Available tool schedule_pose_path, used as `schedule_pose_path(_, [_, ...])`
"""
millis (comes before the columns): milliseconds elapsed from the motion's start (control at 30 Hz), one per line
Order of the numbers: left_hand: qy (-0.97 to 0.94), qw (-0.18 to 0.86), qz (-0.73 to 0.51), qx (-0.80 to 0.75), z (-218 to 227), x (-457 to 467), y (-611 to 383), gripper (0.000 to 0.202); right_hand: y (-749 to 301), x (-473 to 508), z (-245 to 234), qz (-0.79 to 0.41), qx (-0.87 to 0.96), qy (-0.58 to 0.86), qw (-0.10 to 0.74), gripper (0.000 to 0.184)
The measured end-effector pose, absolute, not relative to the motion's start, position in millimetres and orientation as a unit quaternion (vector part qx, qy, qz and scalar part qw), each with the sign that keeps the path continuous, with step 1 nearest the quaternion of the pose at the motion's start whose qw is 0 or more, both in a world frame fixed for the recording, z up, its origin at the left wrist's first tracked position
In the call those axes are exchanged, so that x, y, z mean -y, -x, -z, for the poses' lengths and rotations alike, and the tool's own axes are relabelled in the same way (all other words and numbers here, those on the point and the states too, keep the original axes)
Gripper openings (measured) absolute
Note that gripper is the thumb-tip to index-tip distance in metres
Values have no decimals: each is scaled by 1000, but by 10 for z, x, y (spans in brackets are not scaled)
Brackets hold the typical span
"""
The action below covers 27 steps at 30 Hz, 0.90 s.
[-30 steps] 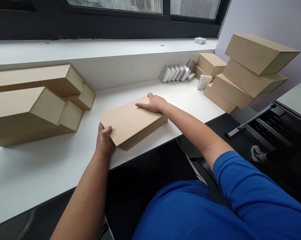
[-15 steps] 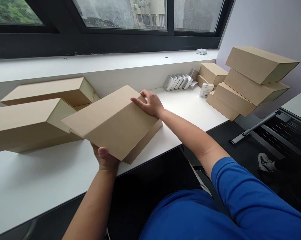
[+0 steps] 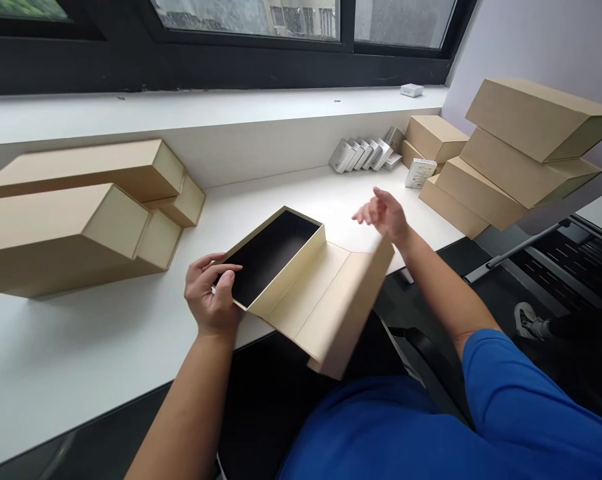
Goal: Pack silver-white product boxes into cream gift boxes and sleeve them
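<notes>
Left hand [image 3: 209, 293] is gripping the rim of the black-lined tray [image 3: 267, 257], fingers curled and pinching the wall, of a kraft rigid box [image 3: 293, 283]. The hinged lid [image 3: 338, 303] is lying swung wide open, cream inner face up, and is hanging past the front edge of the table [image 3: 81, 347]. The box is sitting tilted at that edge; I can't tell if it's touching the surface. Right hand [image 3: 383, 215] is off the box, grip spread and empty, hovering just beside the lid's far edge. Step in hand looks like opening the box, with the lid now fully back. Next move calls for steadying the tray on the table. Stacks of closed kraft boxes [image 3: 65, 227] are standing to the left, and more [image 3: 531, 120] to the right, near small white cartons [image 3: 363, 155] lined up against the wall.
</notes>
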<state>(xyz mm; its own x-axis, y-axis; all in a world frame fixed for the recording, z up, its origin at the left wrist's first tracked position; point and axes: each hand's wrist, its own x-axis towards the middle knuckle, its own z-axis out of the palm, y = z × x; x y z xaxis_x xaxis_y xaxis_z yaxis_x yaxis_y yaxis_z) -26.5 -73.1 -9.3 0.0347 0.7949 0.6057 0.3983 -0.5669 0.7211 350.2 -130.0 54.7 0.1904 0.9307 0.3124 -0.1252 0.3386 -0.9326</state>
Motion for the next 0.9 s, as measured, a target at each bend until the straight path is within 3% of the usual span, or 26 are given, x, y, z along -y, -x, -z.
schedule_pose_path(67, [-687, 183, -565, -418, 119, 729, 275, 30, -3767, 1460, -519, -406, 485, 440, 637, 67])
schedule_pose_path(333, [-661, 135, -564, -477, 212, 593, 339, 33, -4460, 1470, -544, -233, 433, 569, 659, 54])
schedule_pose_path(533, [-636, 107, -565, -515, 231, 557, 348, 35, -4807, 1174, -909, -115, 427, 613, 655, 35])
schedule_pose_path(767, [-641, 75, -553, -527, 193, 618, 372, 39, -5214, 391, -1943, 81, 410, 762, 494, 18])
schedule_pose_path(833, [-636, 79, -552, -534, 165, 649, 387, 39, -5392, 54, -2147, 90, 396, 803, 437, 11])
schedule_pose_path(900, [-630, 80, -547, -545, 158, 675, 428, 36, -5618, -317, -2247, 80, 374, 849, 365, 17])
